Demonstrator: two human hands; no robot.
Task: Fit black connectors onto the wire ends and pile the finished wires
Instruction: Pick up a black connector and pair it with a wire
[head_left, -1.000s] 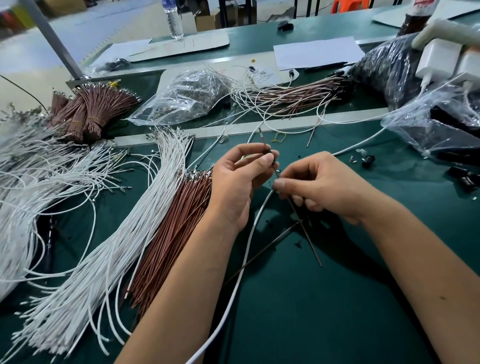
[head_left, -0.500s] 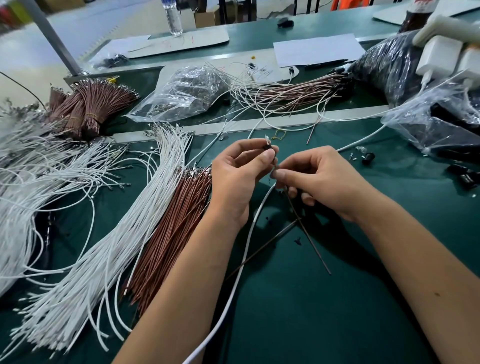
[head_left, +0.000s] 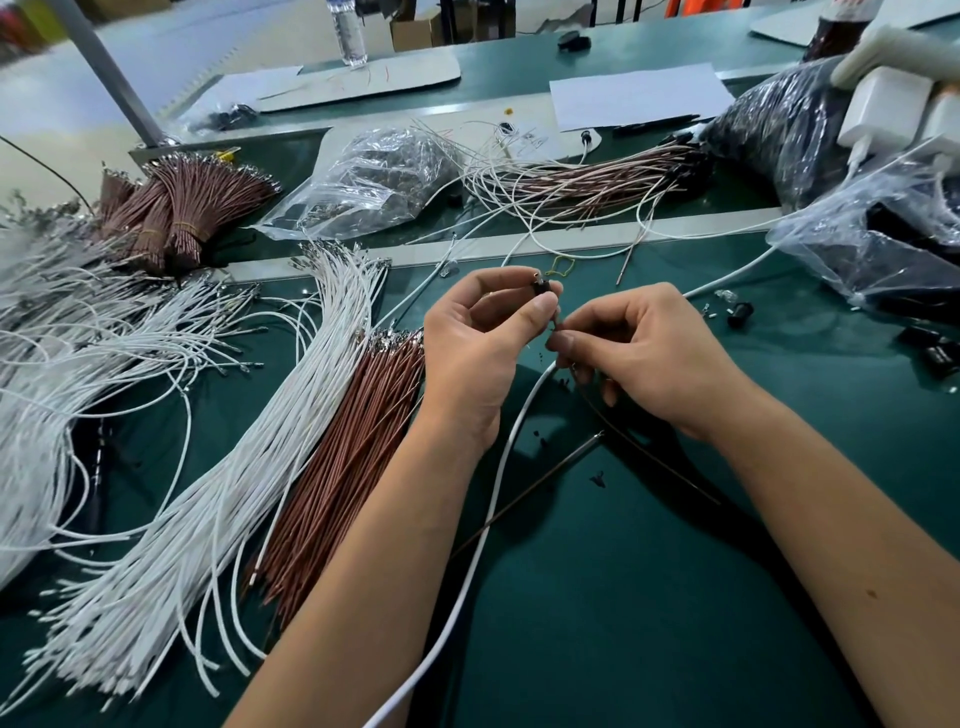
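Near the middle of the green desk (head_left: 649, 597), the left hand (head_left: 478, 353) pinched a small black connector (head_left: 544, 287) between thumb and forefinger, raised just above and to the left of the right hand (head_left: 649, 358). The right hand's fingers were curled round the end of a white wire (head_left: 488, 499), and seemingly a thin brown wire (head_left: 639, 449) too — the grip hid exactly which tip was presented. The white wire's long axis ran from the right fingertips down toward the desk's near edge, so its end pointed up and away, toward the connector. The two hands nearly touched; the tip had only a short way up and left to enter the connector. Loose white wires (head_left: 208, 519) and brown wires (head_left: 337, 478) lay fanned toward the desk's left edge, nearer the left hand — probably where a finished wire belongs.
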